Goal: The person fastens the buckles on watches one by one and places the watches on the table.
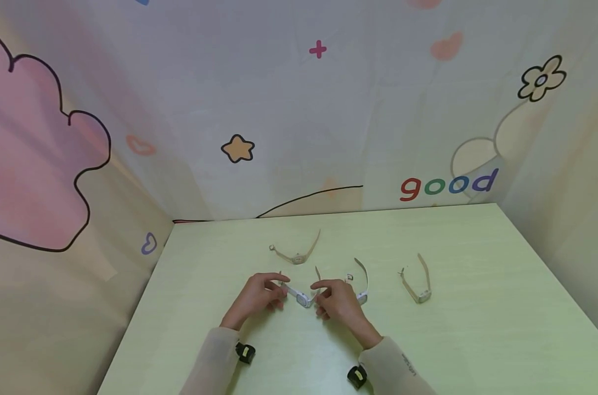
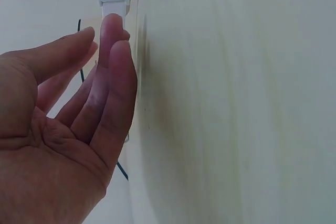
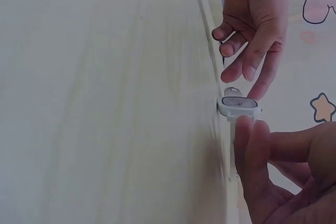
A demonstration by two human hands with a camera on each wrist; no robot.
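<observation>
A white, rounded-square watch [image 1: 303, 299] is sitting between the hands over the wood-grained table [image 1: 477, 274]. The left hand [image 1: 260, 293] is holding thumb and fingers apart beside the smooth strap [image 2: 114, 8]; whether the right hand [image 1: 340, 300] is pinching it is hard to tell.

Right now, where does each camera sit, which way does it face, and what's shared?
Head: worn on the head, facing forward and down at the table, wall and white watch between left hand and right hand; both sleeves show too.
Left wrist: on that wrist, facing along the left hand to that watch; mostly that hand shows.
Right wrist: on that wrist, facing across that watch toward the left hand; both hands show.
Shared: head and right wrist both show that watch, both hands and the wall's orange star.
</observation>
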